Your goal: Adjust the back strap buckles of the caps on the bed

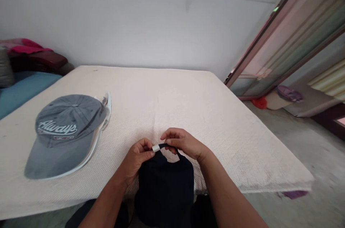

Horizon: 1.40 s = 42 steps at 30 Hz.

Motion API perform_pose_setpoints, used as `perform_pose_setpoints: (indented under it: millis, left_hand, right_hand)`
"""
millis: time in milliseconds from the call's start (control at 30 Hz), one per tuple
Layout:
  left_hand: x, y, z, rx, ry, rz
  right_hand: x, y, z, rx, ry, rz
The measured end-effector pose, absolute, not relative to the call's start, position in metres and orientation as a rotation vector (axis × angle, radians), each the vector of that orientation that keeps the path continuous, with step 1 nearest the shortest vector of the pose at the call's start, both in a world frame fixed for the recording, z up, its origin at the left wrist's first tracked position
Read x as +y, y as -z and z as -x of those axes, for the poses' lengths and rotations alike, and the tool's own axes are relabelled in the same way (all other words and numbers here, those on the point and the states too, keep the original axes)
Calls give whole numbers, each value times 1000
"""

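Note:
A dark navy cap [167,188] hangs at the near edge of the table, its back opening and adjusting strap facing up. My left hand [136,158] is closed, pinching the strap's left end beside a small pale tag or buckle [155,148]. On the other side, my right hand [183,142] pinches the dark strap between thumb and fingers. The arc of the opening shows between both hands. To the left lies a stack of caps; its top one is a grey cap [71,116] with white "Always" lettering, and a white brim edge shows beneath.
A cream textured cloth [185,102] covers the table, which meets a white wall [140,27]. Dark wooden furniture [40,61] with a blue cushion [29,84] stands at left. Past the right edge are the grey floor [302,149], a sliding glass door and a purple item [289,93].

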State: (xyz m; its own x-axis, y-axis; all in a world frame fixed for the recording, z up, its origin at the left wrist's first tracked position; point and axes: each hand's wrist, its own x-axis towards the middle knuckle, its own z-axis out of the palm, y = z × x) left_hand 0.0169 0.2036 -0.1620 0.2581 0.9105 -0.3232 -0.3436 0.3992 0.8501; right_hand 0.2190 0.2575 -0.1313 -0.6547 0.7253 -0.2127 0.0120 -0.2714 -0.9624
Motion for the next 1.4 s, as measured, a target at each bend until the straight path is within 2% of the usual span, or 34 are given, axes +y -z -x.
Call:
perform_pose_setpoints:
  millis: [967, 1400]
  left_hand:
    - [203, 165, -17, 1105, -789, -819]
    - [200, 169, -21, 1052, -892, -741]
  right_hand:
    - [256, 151, -201, -1601, -1879, 883]
    - [256, 147, -200, -1757, -1935, 878]
